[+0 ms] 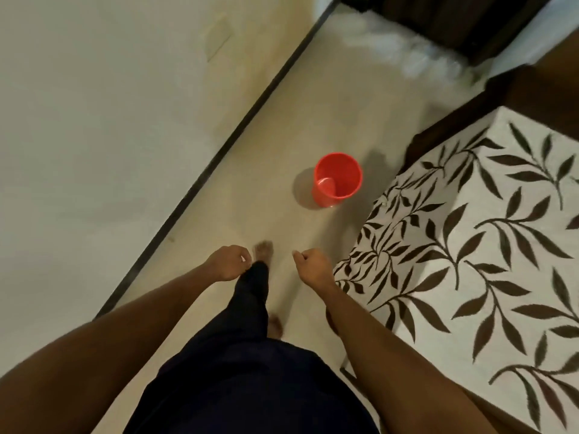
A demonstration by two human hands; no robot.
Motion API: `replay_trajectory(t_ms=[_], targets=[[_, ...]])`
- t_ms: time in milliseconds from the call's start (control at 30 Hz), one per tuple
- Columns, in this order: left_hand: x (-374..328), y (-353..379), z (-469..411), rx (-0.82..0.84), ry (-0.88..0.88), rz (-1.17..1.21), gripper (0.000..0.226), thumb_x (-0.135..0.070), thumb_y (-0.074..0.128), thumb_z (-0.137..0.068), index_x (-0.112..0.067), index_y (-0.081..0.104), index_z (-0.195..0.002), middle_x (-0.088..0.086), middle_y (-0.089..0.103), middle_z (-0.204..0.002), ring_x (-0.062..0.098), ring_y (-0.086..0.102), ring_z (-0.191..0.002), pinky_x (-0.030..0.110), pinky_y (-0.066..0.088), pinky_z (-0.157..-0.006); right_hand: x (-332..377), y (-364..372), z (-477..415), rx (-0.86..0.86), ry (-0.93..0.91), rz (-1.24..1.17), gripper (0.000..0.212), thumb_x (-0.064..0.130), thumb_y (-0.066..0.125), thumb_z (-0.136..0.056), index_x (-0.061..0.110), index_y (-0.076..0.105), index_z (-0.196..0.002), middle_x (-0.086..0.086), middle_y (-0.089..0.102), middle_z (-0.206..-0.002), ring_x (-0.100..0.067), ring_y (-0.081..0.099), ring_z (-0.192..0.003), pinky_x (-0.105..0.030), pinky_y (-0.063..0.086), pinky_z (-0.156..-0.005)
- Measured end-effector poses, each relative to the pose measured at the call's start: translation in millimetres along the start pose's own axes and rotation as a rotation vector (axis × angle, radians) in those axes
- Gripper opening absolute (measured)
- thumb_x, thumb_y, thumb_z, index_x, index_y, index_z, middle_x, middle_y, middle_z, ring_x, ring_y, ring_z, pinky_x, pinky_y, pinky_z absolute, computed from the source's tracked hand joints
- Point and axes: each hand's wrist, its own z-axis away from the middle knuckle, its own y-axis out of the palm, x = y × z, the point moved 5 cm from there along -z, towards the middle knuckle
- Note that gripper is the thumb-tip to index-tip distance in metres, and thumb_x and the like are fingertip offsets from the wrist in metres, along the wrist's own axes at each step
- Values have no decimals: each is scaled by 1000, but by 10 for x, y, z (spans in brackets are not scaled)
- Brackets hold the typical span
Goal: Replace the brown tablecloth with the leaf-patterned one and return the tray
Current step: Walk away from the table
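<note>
On my right, in the head view, the leaf-patterned tablecloth (470, 245) lies spread over a table, white with dark brown leafy sprigs, its near side hanging down towards the floor (250, 183). Beyond its far edge runs a dark brown band (438, 136); I cannot tell whether that is wood or fabric.

My left hand (230, 263) hangs out in front of me above the floor, fingers loosely curled inward and nothing in them. It sits just beside the leg of my dark trousers (250, 371). My right hand (315, 266) is at about the same level, near the hanging edge of the cloth but apart from it, its fingers loosely curled as well and the thumb sticking out to the left; it has hold of nothing.

Between my hands, further down, one bare foot (264, 249) shows blurred on the pale floor. Ahead stands a red cup (336, 180), upright and open at the top, on the floor near the table's corner. A black skirting strip (219, 158) runs diagonally where the floor meets the cream wall (94, 120) on my left
</note>
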Motion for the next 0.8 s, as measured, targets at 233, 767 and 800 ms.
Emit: replay_trajectory(t_ms=[233,767,800], targets=[[-822,-654,-1292,115,84,-46,22,-29,56,-98,-16,72,-107,1,68,-114,17,61,-100,30,49,-90,-245,-782,-806,-69,207,-152,47,35,49,-104,10,58,-65,-3,56,-63,-21,54,-67,-28,35,-64],[-2114,-800,-3500,109,55,19,24,-19,65,-92,-13,67,-115,7,71,-110,25,65,-106,36,50,-95,-732,-1294,-2875,-17,323,-450,48,33,49,-106,5,64,-70,-15,61,-72,-22,53,-69,-30,34,-64],[-2139,-743,-3566,103,62,33,28,-16,65,-92,-10,66,-119,10,70,-112,27,65,-108,38,49,-97,-763,-1299,-2986,-15,324,-448,48,34,47,-107,1,68,-79,-17,65,-79,-21,54,-72,-29,32,-65]])
